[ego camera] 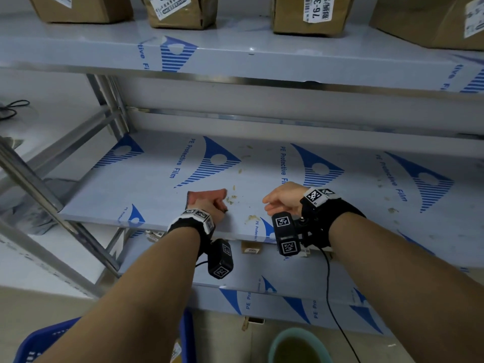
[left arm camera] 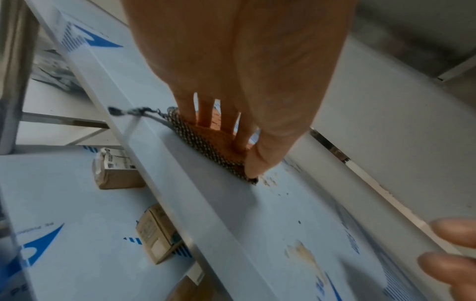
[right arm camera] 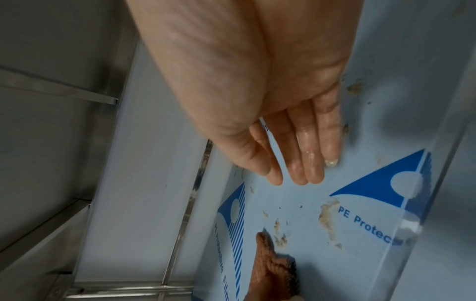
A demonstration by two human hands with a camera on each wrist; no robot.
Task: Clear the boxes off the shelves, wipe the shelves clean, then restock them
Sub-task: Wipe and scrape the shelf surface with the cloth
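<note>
cloth (ego camera: pixel 207 196), reddish-orange with a dark woven edge, lies flat on the middle shelf (ego camera: pixel 157 179) just left of the frame's centre, and the left hand (ego camera: pixel 209 208) presses down on it with fingers spread and straight, thumb along its near edge. in the left wrist view the fingers (left arm camera: pixel 206 114) lie on top of the cloth (left arm camera: pixel 206 138) rather than curling round it. tan crumbs (ego camera: pixel 231 199) sit right beside the cloth's right edge, and a paler smear (ego camera: pixel 251 218) lies nearer the shelf's front lip. the right hand (ego camera: pixel 284 197) hovers right of centre with fingers straight and relaxed, holding nothing; in the right wrist view its fingertips (right arm camera: pixel 313 175) look wet and are close to the blue-printed film, though i cannot tell if they touch it. cardboard boxes (ego camera: pixel 309 14) with white labels stand in a row on the upper shelf (ego camera: pixel 235 53) along the top of the frame. small boxes (left arm camera: pixel 115 171) rest on the lower shelf (left arm camera: pixel 64 193). a blue crate (ego camera: pixel 39 341) sits at the lower left and a green bucket (ego camera: pixel 298 344) at bottom centre.
</note>
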